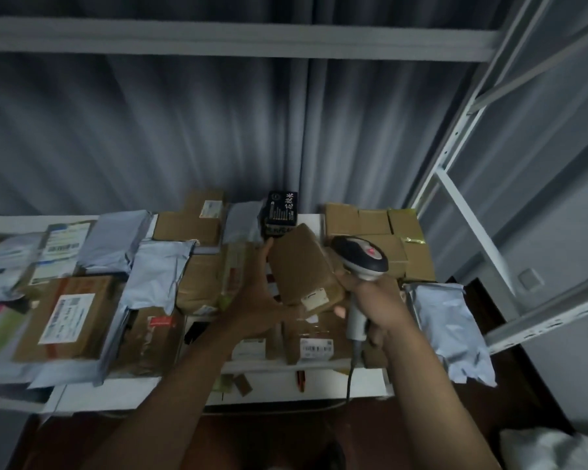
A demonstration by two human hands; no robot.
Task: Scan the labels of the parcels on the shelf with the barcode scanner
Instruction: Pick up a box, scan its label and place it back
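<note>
My left hand [262, 300] holds a small brown cardboard parcel [302, 262] lifted above the shelf, thumb along its left edge and fingers under it. A small white label [314, 297] shows near its lower right corner. My right hand [375, 303] grips the handle of a grey and black barcode scanner [362, 259], whose head sits just right of the parcel with a red glow on top. Its cable [350, 374] hangs down in front of the shelf.
The white shelf [109, 393] is crowded with brown boxes [72, 317], grey poly mailers [157, 269], and a black box [280, 212] at the back. A silver mailer [452, 327] overhangs the right end. White rack uprights [469, 212] stand on the right.
</note>
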